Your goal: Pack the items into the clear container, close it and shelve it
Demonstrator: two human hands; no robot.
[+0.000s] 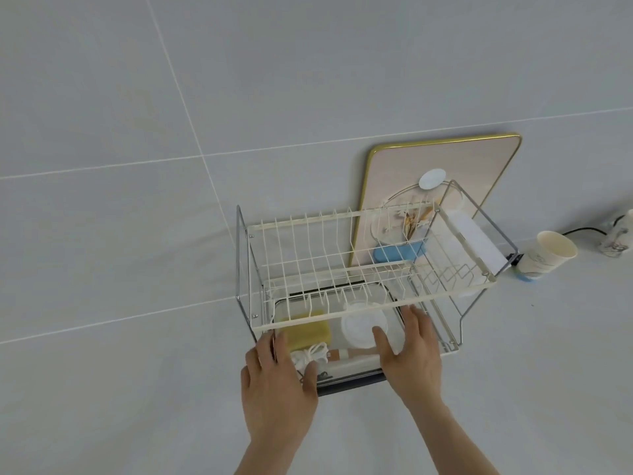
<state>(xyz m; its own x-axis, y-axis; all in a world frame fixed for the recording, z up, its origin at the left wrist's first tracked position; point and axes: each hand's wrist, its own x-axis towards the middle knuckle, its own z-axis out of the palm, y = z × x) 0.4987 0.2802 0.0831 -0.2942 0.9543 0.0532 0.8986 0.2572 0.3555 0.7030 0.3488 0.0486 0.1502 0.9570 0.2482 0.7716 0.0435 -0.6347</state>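
The clear container (pixel 356 373) with a dark-rimmed lid lies on the lower level of a white wire dish rack (pixel 342 269), partly under the upper shelf. Through its lid I see a yellow sponge (pixel 310 332), a round white lid-like piece (pixel 363 325), a coiled white cord (pixel 310 354) and a slim tube (pixel 346 354). My left hand (pixel 277 389) grips the container's near left corner. My right hand (pixel 411 358) lies on its near right side, fingers spread over the lid.
A pink gold-rimmed tray (pixel 479 166) leans on the tiled wall behind the rack. A white roll (pixel 476 241) sits on the rack's right end. A paper cup (pixel 544 255) and a black cable (pixel 582 230) lie to the right on the white surface.
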